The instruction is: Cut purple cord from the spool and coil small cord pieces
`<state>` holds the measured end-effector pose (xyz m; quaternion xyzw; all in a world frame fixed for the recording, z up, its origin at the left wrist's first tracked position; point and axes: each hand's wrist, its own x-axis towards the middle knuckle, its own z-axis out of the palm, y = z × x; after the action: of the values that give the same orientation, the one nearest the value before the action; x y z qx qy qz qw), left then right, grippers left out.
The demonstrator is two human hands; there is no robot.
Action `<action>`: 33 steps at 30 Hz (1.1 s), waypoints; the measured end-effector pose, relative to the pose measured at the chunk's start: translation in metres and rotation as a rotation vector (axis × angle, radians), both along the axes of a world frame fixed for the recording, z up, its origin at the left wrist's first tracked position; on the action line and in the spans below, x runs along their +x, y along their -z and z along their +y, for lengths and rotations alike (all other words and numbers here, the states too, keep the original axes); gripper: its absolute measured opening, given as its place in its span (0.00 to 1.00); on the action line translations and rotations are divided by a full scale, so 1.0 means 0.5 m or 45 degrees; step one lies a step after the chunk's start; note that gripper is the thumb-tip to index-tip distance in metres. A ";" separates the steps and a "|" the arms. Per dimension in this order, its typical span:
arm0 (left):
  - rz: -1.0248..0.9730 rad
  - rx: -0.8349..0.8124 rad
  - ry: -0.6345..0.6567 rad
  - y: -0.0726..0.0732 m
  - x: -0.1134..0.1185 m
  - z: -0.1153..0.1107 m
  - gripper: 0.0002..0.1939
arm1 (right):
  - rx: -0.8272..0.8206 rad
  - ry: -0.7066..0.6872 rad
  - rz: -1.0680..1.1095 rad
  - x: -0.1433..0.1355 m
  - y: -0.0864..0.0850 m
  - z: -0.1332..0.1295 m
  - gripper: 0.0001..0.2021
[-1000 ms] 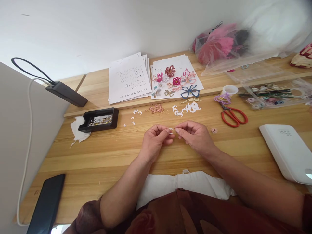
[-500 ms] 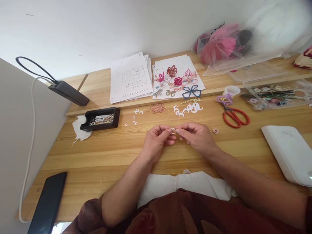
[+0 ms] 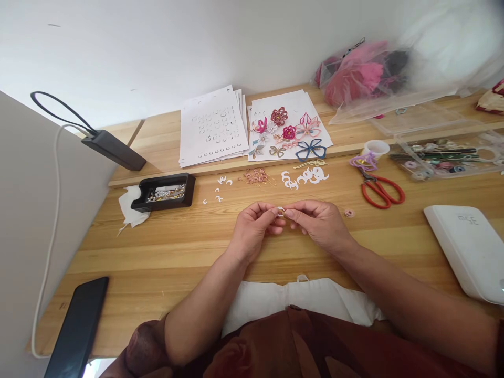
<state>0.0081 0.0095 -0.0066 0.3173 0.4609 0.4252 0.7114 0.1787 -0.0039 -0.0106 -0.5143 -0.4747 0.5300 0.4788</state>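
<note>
step in hand, as judged: close two-handed fingertip work on one small part. the left hand (image 3: 252, 228) has its thumb and forefinger clamped on a small, thin white crescent-shaped piece (image 3: 281, 211). the right hand (image 3: 321, 223) has its thumb and forefinger together at the right end of the piece; whether they grip that end or a fine strand beside it cannot be told. the piece is between the two sets of fingertips, above the light wooden tabletop (image 3: 189, 236), its upper curve exposed.

adjacent parts: a group of larger flat white crescent cutouts (image 3: 317, 175) lies beyond the right hand. a cluster of copper-pink loops with thin wire stems (image 3: 255, 177) lies beyond the left hand. a small round pale-pink spool (image 3: 349, 213) is just beside the right hand, on its outer side. the red-handled metal scissors (image 3: 370, 199) rest farther out, untouched.

requirements for the next move, as judged: maintain a light, steady pinch with the left hand, since the thin piece could bend or slip. keep the right fingertips close to the exposed end and limit travel to small, controlled motions, without covering the curve.
</note>
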 end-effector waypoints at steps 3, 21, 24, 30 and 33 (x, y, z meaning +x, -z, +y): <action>0.025 0.036 -0.007 -0.002 0.000 0.000 0.21 | -0.009 0.002 -0.010 0.000 0.001 0.000 0.11; 0.108 0.098 -0.046 0.009 0.009 -0.008 0.19 | 0.114 0.052 -0.133 -0.009 0.017 -0.007 0.11; 0.112 0.113 -0.001 0.007 0.008 -0.008 0.20 | 0.142 0.060 -0.151 -0.009 0.014 -0.007 0.10; 0.108 0.174 0.075 0.005 -0.003 -0.001 0.24 | 0.082 0.028 -0.136 -0.004 0.008 -0.004 0.11; 0.136 0.177 0.077 0.009 -0.007 0.003 0.25 | 0.080 -0.011 -0.181 -0.001 0.007 -0.003 0.11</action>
<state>0.0045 0.0112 -0.0109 0.4018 0.4579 0.4170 0.6746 0.1783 -0.0054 -0.0142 -0.5335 -0.5261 0.4790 0.4573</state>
